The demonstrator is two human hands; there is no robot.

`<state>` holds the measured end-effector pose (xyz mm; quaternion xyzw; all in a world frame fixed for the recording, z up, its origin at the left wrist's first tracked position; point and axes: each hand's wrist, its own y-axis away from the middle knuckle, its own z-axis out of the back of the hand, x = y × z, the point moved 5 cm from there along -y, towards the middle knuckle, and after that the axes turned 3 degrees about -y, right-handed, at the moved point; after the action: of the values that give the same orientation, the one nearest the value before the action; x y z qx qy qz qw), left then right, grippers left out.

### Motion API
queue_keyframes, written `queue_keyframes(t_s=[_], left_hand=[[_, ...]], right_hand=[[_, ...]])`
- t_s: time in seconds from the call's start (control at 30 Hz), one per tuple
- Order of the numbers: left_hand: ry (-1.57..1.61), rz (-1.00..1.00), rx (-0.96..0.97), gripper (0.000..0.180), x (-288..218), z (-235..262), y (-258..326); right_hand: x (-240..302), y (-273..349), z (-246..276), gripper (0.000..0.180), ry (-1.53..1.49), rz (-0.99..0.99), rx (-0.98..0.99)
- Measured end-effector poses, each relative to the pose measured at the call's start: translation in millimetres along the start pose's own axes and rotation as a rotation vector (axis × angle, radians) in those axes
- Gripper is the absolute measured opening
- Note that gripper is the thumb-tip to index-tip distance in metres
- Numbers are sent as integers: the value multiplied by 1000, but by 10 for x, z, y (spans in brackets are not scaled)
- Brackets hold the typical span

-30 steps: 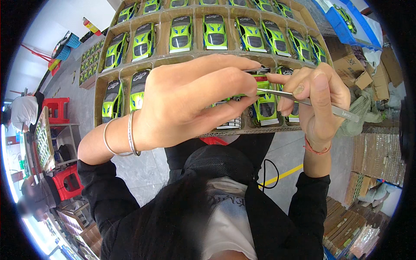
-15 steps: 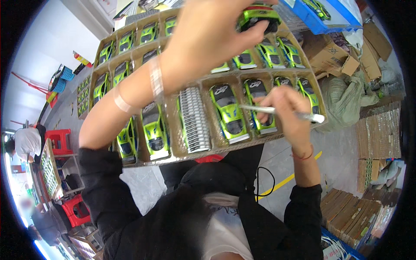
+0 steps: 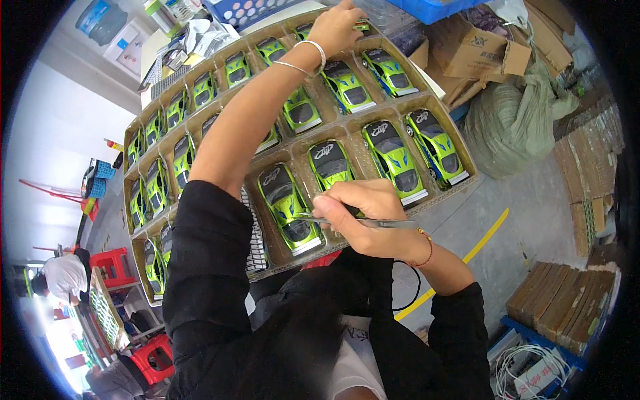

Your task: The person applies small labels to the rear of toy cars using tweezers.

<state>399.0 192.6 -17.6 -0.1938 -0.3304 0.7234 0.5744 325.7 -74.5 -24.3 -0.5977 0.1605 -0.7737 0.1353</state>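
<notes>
A brown compartment tray (image 3: 437,190) lies across my lap, with green and black toy cars (image 3: 290,207) in its cells. At the tray's far edge, my left hand (image 3: 337,30) is closed over a toy car (image 3: 362,27), most of which the fingers hide. Over the near row, my right hand (image 3: 367,217) grips slim metal tweezers (image 3: 395,224). Their thin tip points left, over the hood of a toy car in the near row; whether it touches cannot be made out. Partly behind my left sleeve, a cell holds a stack of silver-white striped pieces (image 3: 255,237).
A blue bin (image 3: 433,10) and an open cardboard box (image 3: 480,53) stand beyond the tray. To the right are a pale green sack (image 3: 513,127) and stacked flat cardboard (image 3: 560,300). Red stools (image 3: 112,267) and people sit at far left.
My left hand has moved away to the far edge, lowering the toy car from the air into the tray. My right hand with the tweezers has shifted left and nearer. The view has turned.
</notes>
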Motion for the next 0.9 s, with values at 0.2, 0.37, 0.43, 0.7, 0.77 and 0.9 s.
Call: queue_keyframes(t_s=[0.2,0.37,0.43,0.7,0.77,0.9], left_hand=[[539,-238,420,29,-673,156,-73],[421,-238,543,33,-699,21,30],[365,-177,484,36,-890,177,57],[178,-113,185,29,-821,324,140],[77,-78,228,29,-728,253,123],[475,-73,-226,25,-455,1081,122]], right_hand=[[12,6,3,17,-7,37,-7],[-17,6,-35,25,-60,-96,31],[1,5,-25,26,-114,-83,-19],[-29,10,-81,28,-118,-187,-37],[-28,-27,-146,29,-138,-164,-54],[-54,-9,-115,29,-174,-152,-71]])
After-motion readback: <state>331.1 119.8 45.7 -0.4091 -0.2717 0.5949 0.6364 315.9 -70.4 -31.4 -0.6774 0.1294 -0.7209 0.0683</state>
